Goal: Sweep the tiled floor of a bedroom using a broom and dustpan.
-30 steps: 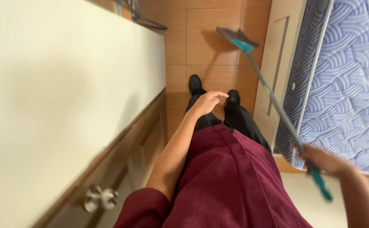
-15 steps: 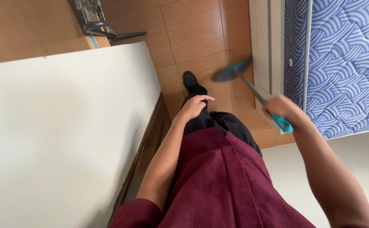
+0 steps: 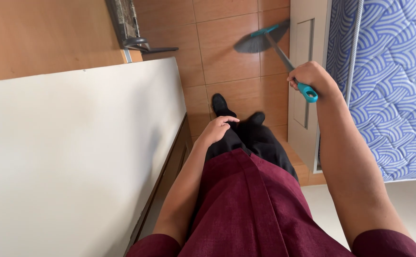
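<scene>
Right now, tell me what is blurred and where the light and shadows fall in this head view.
In the head view, the broom head is smeared by motion blur, while the right hand gripping its handle and the left hand look fairly sharp; soft, even light, with a faint shadow on the white wall beside the left arm; the wide lens leaves the room tilted, the patterned mattress standing sideways at the right.

No packages, labels, signs or screens show anywhere in this view, whether left, right, near or far.
</scene>
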